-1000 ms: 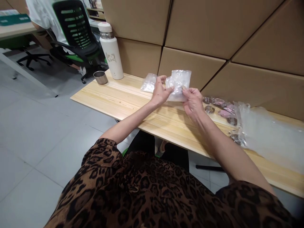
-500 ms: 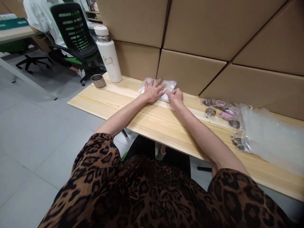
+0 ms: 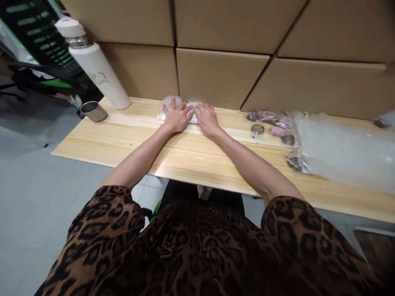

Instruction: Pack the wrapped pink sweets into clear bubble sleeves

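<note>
Crinkled clear plastic packaging (image 3: pixel 170 102) lies flat on the wooden table near the cardboard boxes; what it contains, if anything, I cannot make out. My left hand (image 3: pixel 178 118) presses down on it with the fingers spread. Right beside it, my right hand (image 3: pixel 207 117) lies on the right part of the same plastic, palm down, fingers stretched out and close together. The fingertips of both hands nearly meet, and much of the packaging is hidden under them.
Cardboard boxes (image 3: pixel 222 76) form a wall behind the table (image 3: pixel 185 158). At left stand a white bottle (image 3: pixel 101 76) and a metal cup (image 3: pixel 93 112). Several wrapped brown and pink items (image 3: pixel 278 130) lie at right, beside a large translucent plastic bag (image 3: pixel 345 152). A chair (image 3: pixel 46 41) is behind.
My view has turned to the right and come nearer the table. My right hand has gone from pinching the plastic's edge to lying flat on it. My left hand still presses on it.
</note>
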The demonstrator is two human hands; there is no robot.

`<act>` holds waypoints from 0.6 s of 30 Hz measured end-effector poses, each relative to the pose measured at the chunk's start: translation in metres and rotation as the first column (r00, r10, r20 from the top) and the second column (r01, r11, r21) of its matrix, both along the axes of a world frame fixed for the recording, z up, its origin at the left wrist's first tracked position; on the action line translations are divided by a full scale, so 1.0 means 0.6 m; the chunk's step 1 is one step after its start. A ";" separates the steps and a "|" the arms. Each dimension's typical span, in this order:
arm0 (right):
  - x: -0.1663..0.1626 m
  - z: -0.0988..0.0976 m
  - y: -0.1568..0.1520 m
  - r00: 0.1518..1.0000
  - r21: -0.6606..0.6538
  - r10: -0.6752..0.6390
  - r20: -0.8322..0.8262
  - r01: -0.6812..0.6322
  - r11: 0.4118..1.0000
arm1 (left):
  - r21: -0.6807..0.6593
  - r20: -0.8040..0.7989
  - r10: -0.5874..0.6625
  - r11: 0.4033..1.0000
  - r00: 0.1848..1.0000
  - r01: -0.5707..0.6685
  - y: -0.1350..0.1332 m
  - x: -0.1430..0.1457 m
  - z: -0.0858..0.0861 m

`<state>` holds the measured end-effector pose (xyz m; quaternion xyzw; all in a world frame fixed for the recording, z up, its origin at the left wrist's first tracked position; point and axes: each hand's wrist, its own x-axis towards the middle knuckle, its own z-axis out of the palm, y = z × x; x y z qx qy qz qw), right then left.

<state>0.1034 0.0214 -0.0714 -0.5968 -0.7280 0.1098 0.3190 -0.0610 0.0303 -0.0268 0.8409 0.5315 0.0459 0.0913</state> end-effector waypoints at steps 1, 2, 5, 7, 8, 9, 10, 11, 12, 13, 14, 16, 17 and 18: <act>0.000 0.006 -0.007 1.000 -0.022 -0.001 0.018 0.001 1.000 | -0.001 -0.011 0.005 1.000 1.000 -0.005 -0.001 -0.001 0.001; 0.003 0.013 -0.018 0.999 -0.036 0.001 0.032 0.000 0.999 | 0.000 -0.022 0.009 1.000 1.000 -0.009 -0.002 -0.001 0.002; 0.030 0.040 -0.079 0.997 -0.001 0.032 0.067 -0.032 1.000 | 0.010 -0.034 0.010 1.000 0.999 -0.010 -0.002 -0.003 0.002; 0.071 0.060 -0.140 0.994 0.068 0.039 0.098 -0.046 0.997 | 0.024 -0.017 0.007 1.000 1.000 -0.007 -0.002 -0.004 0.001; 0.099 0.068 -0.173 0.994 0.105 0.016 0.110 -0.027 0.994 | 0.034 -0.007 0.007 0.999 1.000 -0.007 -0.003 -0.004 0.001; 0.131 0.076 -0.207 0.992 0.135 -0.029 0.122 0.013 0.991 | 0.045 0.002 0.009 0.999 1.000 -0.009 -0.004 -0.004 0.001; 0.167 0.082 -0.239 0.987 0.159 -0.095 0.130 0.074 0.984 | 0.055 0.010 0.013 0.998 1.000 -0.013 -0.007 -0.004 0.002; 0.205 0.086 -0.269 0.974 0.175 -0.177 0.140 0.152 0.973 | 0.067 0.018 0.020 0.998 1.000 -0.021 -0.010 -0.004 0.004; 0.243 0.088 -0.297 0.952 0.182 -0.268 0.147 0.241 0.953 | 0.083 0.030 0.029 0.996 0.999 -0.031 -0.013 -0.003 0.006; 0.280 0.087 -0.322 0.918 0.178 -0.366 0.154 0.339 0.924 | 0.105 0.047 0.036 0.994 0.998 -0.041 -0.018 -0.001 0.009; 0.315 0.084 -0.344 0.869 0.162 -0.465 0.168 0.441 0.883 | 0.133 0.069 0.041 0.990 0.997 -0.050 -0.022 0.001 0.011; 0.372 0.074 -0.380 0.766 0.117 -0.611 0.199 0.601 0.791 | 0.200 0.119 0.033 0.978 0.992 -0.056 -0.030 0.006 0.014; 0.392 0.066 -0.394 0.727 0.094 -0.652 0.215 0.649 0.755 | 0.231 0.139 0.016 0.972 0.990 -0.048 -0.033 0.010 0.014; 0.407 0.059 -0.405 0.702 0.070 -0.674 0.229 0.679 0.731 | 0.253 0.147 -0.013 0.967 0.989 -0.025 -0.036 0.014 0.013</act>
